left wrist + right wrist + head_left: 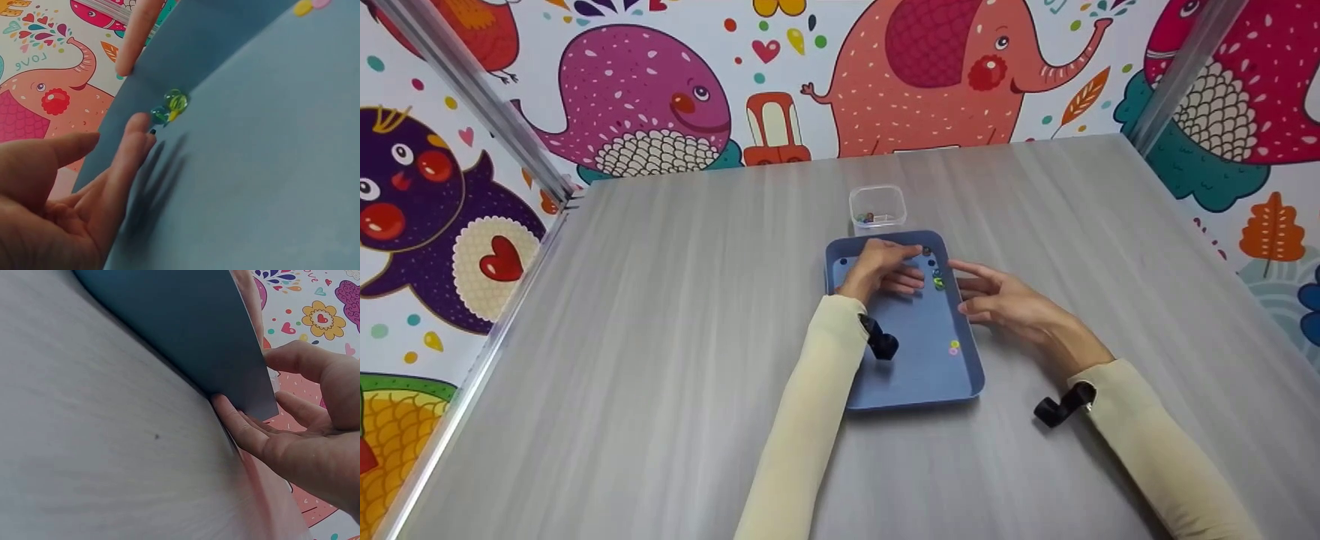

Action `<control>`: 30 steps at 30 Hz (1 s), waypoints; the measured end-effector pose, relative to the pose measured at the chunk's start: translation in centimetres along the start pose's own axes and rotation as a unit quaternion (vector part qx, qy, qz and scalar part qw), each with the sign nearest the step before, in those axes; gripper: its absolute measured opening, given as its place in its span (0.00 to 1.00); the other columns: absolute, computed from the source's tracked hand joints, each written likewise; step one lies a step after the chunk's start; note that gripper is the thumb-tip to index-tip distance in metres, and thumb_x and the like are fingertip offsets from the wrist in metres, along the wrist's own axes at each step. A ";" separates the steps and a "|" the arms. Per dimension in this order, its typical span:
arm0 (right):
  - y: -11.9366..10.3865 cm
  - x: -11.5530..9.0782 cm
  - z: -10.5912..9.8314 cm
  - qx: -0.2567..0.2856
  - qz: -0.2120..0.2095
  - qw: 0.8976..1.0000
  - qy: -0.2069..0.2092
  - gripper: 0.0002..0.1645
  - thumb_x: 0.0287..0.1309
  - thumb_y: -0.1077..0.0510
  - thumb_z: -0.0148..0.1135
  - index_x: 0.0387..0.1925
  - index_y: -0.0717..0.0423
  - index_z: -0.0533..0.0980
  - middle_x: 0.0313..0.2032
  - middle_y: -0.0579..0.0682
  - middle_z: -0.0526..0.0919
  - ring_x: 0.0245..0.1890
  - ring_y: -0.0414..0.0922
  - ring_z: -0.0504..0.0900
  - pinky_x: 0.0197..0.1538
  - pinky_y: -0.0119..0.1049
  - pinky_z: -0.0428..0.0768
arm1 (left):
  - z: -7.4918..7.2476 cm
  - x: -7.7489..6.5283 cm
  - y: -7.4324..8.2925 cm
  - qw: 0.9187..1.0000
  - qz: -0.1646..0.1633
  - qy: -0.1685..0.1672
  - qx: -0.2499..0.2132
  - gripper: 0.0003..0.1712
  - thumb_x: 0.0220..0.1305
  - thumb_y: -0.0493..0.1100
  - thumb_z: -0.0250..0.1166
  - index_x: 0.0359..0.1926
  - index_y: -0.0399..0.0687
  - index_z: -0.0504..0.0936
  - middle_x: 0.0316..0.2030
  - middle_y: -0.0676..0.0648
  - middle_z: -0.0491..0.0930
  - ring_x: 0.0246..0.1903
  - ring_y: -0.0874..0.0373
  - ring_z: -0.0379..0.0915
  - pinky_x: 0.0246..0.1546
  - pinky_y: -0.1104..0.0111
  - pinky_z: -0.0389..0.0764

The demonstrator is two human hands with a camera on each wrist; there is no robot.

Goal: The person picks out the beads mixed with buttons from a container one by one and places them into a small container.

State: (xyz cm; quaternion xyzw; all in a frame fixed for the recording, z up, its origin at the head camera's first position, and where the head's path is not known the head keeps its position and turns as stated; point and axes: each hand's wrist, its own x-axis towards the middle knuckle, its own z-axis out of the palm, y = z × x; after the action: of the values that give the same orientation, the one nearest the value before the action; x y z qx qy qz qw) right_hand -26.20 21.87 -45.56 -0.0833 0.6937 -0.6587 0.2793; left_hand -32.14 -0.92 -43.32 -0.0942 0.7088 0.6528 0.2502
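I've got the marbles (938,283) strung along the right wall of the tray (915,379), its long axis running away from me, just beyond the nearer left hand (880,268), thumb apart from straight fingers, while the right hand (1011,304), fingers spread, touches that wall from outside.

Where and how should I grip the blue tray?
I'd probably take the blue tray mid-length by both long sides, coming from outside left and right: those raised walls face each other, while the clear container crowds the far end. Loose marbles lie inside, so keep it level.
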 end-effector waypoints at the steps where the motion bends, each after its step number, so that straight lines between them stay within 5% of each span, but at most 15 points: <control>1: 0.0 0.0 0.0 0.001 0.002 1.000 0.002 0.50 0.62 0.70 0.60 0.79 0.50 0.49 0.75 0.67 0.56 0.64 0.50 0.74 0.58 0.33 0.84 | 0.0 0.1 -0.1 1.000 0.001 0.002 -0.001 0.22 0.71 0.47 0.64 0.55 0.32 0.78 0.38 0.34 0.88 0.19 0.56 0.85 0.26 0.65 0.89; 20: 0.1 0.1 0.0 0.011 0.011 1.000 0.007 0.51 0.61 0.71 0.60 0.79 0.47 0.50 0.76 0.66 0.55 0.66 0.52 0.72 0.58 0.34 0.84 | 1.0 1.1 -1.0 0.998 0.019 0.034 -0.039 0.15 0.69 0.40 0.63 0.50 0.33 0.82 0.35 0.33 0.88 0.17 0.55 0.83 0.20 0.66 0.88; 30: 0.1 0.1 -0.1 0.010 -0.005 1.000 -0.001 0.49 0.62 0.71 0.59 0.79 0.51 0.50 0.75 0.67 0.56 0.57 0.46 0.78 0.55 0.32 0.85 | 1.7 1.4 -0.9 0.998 0.030 0.049 -0.040 0.12 0.67 0.38 0.66 0.47 0.34 0.83 0.36 0.31 0.88 0.16 0.56 0.82 0.19 0.66 0.87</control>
State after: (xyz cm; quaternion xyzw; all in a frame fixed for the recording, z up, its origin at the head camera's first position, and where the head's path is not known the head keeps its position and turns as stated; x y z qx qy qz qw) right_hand -26.28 21.89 -45.65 -0.0847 0.6860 -0.6671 0.2780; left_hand -32.49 0.89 -44.83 -0.1146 0.6962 0.6822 0.1920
